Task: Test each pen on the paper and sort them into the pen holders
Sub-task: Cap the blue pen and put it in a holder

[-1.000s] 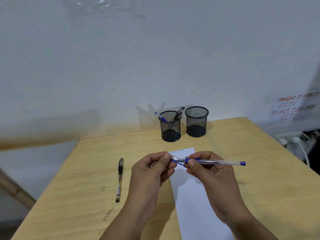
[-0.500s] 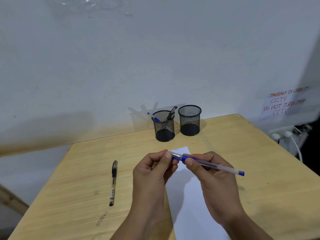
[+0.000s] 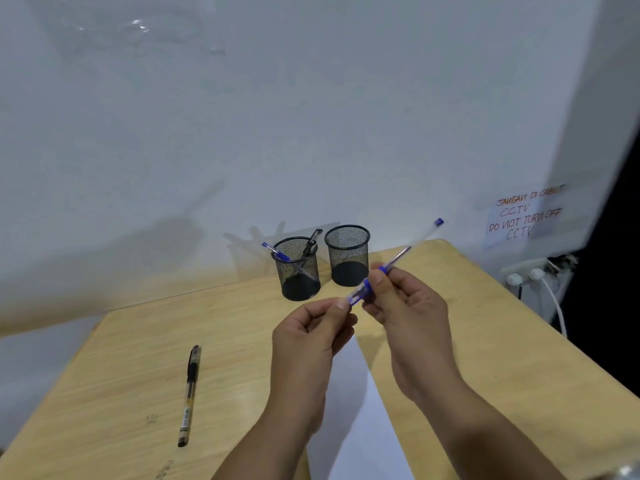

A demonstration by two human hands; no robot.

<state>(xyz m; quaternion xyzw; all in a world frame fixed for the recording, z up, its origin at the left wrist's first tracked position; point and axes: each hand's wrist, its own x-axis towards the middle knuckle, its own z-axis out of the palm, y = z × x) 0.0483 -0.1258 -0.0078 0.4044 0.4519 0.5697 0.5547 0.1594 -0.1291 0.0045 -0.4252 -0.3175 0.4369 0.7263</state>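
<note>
Holding blue pen (image 3: 398, 261) above paper (image 3: 360, 403): right hand (image 3: 412, 313) grip on barrel, left hand (image 3: 311, 337) pinching tip end.

Bare hands (image 3: 311, 337), sleeveless forearms

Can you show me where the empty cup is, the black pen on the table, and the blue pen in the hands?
Empty pen holder (image 3: 347, 252): head view, on its mesh wall.
Black pen (image 3: 189, 393): head view, mid-barrel.
Blue pen (image 3: 401, 253): head view, on its clear barrel.
</note>
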